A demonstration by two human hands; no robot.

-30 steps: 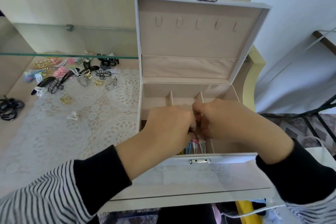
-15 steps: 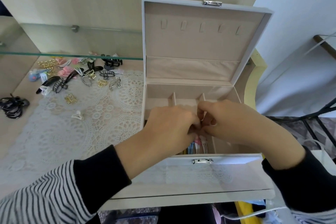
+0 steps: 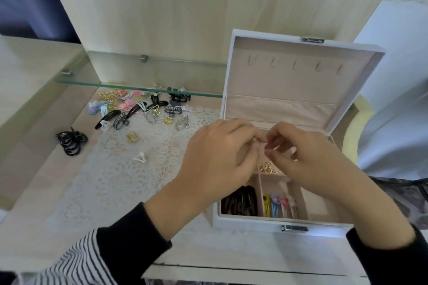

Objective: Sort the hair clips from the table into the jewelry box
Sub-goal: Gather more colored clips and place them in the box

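While loose hair clips (image 3: pixel 143 109) lie far left on the table (image 3: pixel 34 169), the left hand (image 3: pixel 220 157) and right hand (image 3: pixel 308 159) meet over the open jewelry box (image 3: pixel 250 222), curled fingertips of both pinching one small pale clip (image 3: pixel 260 146), roughly upright; the coloured snap clips (image 3: pixel 280 208) sit below, nearer.

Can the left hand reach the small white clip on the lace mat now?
Probably yes: nothing lies between the left hand and the white clip on the lace mat. But it and the right hand seem to pinch a small pink thing above the jewelry box, so it must let go first.
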